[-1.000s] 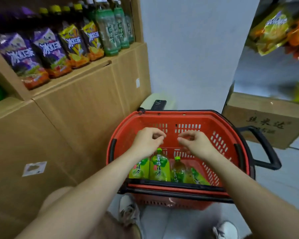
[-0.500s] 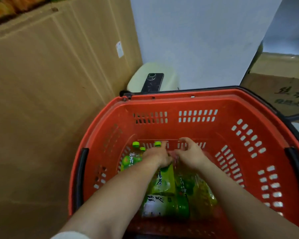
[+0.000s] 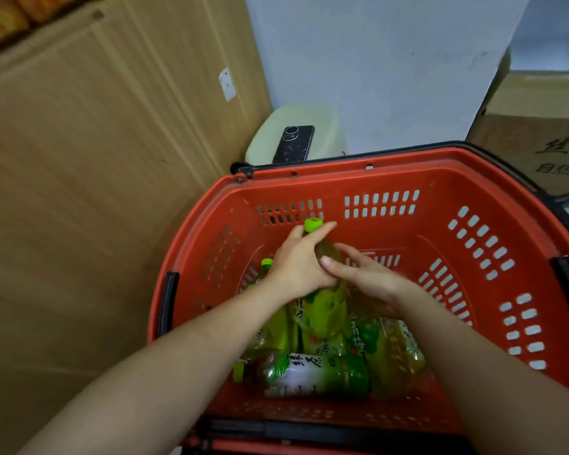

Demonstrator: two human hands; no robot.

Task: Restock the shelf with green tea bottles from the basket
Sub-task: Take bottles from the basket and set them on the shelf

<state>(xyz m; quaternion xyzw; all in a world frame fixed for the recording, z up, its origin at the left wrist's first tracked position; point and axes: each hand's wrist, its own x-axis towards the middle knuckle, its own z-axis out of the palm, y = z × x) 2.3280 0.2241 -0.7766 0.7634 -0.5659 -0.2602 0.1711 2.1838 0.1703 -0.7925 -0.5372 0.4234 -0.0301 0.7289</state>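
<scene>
A red plastic basket [image 3: 407,178] sits on the floor below me with several green tea bottles inside. My left hand [image 3: 296,261] is wrapped around the neck of one upright green tea bottle [image 3: 325,310], whose green cap sticks out above my fingers. My right hand [image 3: 365,274] rests against the same bottle's shoulder, thumb touching my left hand. Another bottle [image 3: 316,372] lies on its side at the near end of the basket. A further green cap [image 3: 266,263] shows just left of my left wrist.
Tall cardboard boxes [image 3: 96,192] form the shelf front on the left, with snack packs at the top left corner. A dark phone [image 3: 293,144] lies on a pale stool [image 3: 325,126] behind the basket. A printed carton [image 3: 539,142] stands at the right.
My view dropped from the shelf to the basket. Both hands went down into it, and my left hand closed on a bottle's neck and raised it a little.
</scene>
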